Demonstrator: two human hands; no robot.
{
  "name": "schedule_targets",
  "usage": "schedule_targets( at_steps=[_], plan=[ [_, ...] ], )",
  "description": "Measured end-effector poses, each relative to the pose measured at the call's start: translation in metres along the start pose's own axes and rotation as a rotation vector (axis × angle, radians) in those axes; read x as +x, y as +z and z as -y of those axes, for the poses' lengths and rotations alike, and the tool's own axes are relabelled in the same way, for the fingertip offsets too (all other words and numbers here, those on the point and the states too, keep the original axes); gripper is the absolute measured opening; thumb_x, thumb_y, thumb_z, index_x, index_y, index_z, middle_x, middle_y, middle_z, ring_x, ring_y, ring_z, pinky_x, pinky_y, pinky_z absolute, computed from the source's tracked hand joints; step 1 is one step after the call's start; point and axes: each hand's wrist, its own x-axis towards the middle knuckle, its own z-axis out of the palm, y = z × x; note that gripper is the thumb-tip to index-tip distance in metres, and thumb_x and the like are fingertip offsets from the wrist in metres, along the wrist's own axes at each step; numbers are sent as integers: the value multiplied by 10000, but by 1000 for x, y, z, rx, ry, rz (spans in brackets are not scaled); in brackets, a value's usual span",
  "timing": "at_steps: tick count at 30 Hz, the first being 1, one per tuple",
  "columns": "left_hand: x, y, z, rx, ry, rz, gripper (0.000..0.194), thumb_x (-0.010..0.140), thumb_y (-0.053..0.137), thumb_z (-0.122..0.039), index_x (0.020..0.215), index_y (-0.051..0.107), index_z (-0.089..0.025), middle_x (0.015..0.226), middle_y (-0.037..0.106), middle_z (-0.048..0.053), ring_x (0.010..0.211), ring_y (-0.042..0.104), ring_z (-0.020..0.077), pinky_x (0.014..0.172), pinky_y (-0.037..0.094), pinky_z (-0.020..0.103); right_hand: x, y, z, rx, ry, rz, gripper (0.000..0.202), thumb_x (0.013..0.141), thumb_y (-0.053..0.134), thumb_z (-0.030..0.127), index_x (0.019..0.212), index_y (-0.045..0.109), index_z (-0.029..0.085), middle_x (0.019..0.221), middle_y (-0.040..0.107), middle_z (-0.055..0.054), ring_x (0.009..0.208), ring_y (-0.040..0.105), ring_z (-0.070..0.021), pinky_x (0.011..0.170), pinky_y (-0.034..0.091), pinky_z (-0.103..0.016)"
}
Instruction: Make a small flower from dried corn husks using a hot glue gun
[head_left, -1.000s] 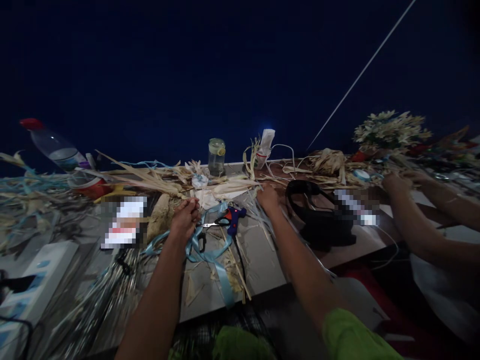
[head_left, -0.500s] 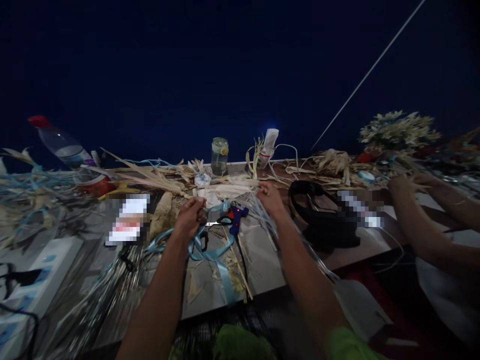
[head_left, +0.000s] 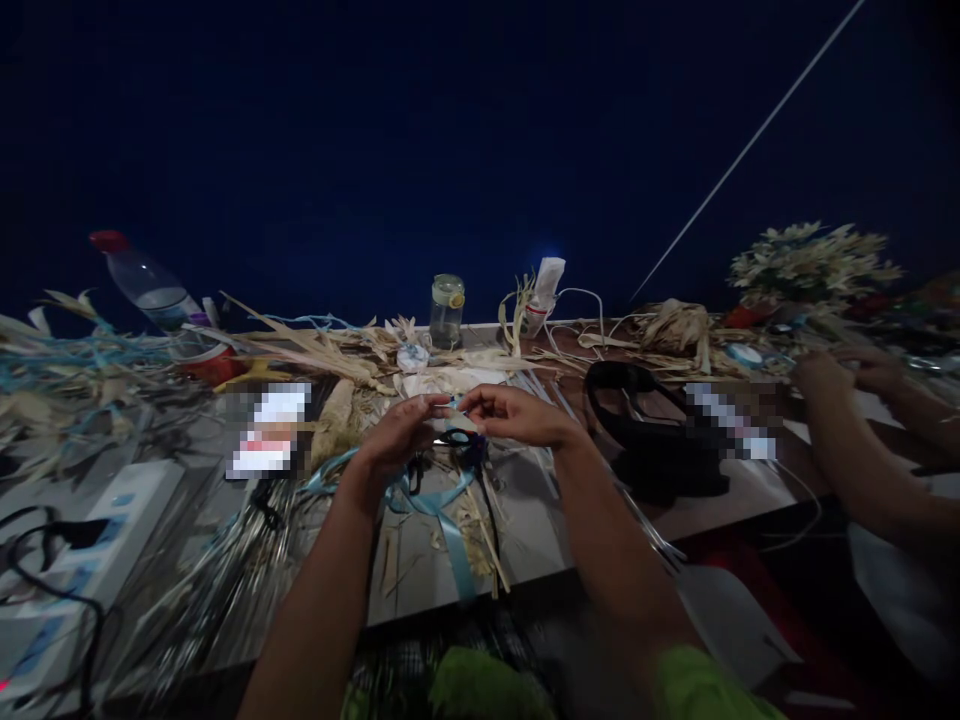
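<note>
Ribbon [head_left: 453, 552] lies loose; our left hand [head_left: 403, 428] and right hand [head_left: 519, 413] pinch a pale strip [head_left: 459, 420], seemingly unfinished.

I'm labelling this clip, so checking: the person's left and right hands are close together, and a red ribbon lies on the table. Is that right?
Not quite: the ribbon is light blue, not red, as the head view shows. It does lie on the table, and the left hand and right hand are close together.

I saw a red-capped bottle [head_left: 154, 290] at ten o'clock, a jar [head_left: 447, 318] at twelve, a power strip [head_left: 124, 540] at eight.
</note>
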Motion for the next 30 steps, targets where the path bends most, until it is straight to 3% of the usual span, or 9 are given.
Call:
schedule_targets(
  at_steps=[7,9,13,15,18,21,23,25,30],
  plan=[
    [1,2,4,89,-27,19,242,580,721,-246,740,582,-129,525,473,-22,412,395,47,395,257,177,12,2,-6,70,23,58,328,694,580,226,1008,524,152,689,496,38,597,438,-62,560,352,-186],
    [1,2,3,68,0,-30,252,570,728,-245,707,547,-135,519,464,-34,410,392,41,394,267,169,15,1,-9,91,11,-121,324,678,602,253,979,539,154,699,511,30,602,449,-67,555,362,-189],
    [5,1,-2,-25,154,-193,290,570,726,-254,699,490,-146,537,490,-51,376,326,10,370,234,146,17,-7,-21,205,-57,-752,261,707,575,356,885,565,166,691,519,26,547,428,-56,525,357,-193],
    [6,1,-3,-47,206,-247,297,574,720,-255,714,481,-148,546,511,-48,372,320,9,366,231,145,16,-9,-28,309,-40,-877,279,718,552,417,833,573,163,667,520,24,511,413,-50,497,340,-194],
    [7,4,-4,-56,222,-285,299,577,714,-241,727,472,-149,552,535,-42,358,304,6,362,229,146,17,2,-34,369,73,-730,315,683,581,454,782,589,156,661,543,15,506,431,-54,490,341,-199],
    [6,8,-3,-57,230,-276,295,585,707,-236,732,467,-147,572,554,-35,346,280,-3,356,211,145,23,24,-33,365,185,-522,305,652,610,451,741,588,160,631,549,19,506,444,-64,500,349,-206],
    [6,9,-3,-55,236,-256,298,582,709,-242,733,470,-147,541,526,-52,348,276,-2,358,211,144,30,40,-30,385,230,-464,303,640,615,455,707,578,162,608,543,23,509,448,-72,499,350,-211],
    [6,10,-2,-47,233,-241,310,566,720,-251,728,476,-149,488,469,-76,360,295,6,367,228,143,38,52,-29,390,220,-469,296,643,608,449,696,572,160,557,513,34,494,434,-74,486,335,-210],
    [6,11,0,19,189,-248,323,552,728,-271,722,481,-149,504,466,-79,382,357,17,377,259,146,50,62,-32,489,40,-670,229,599,650,326,733,568,158,568,497,57,481,373,-51,479,284,-197]
  ],
)
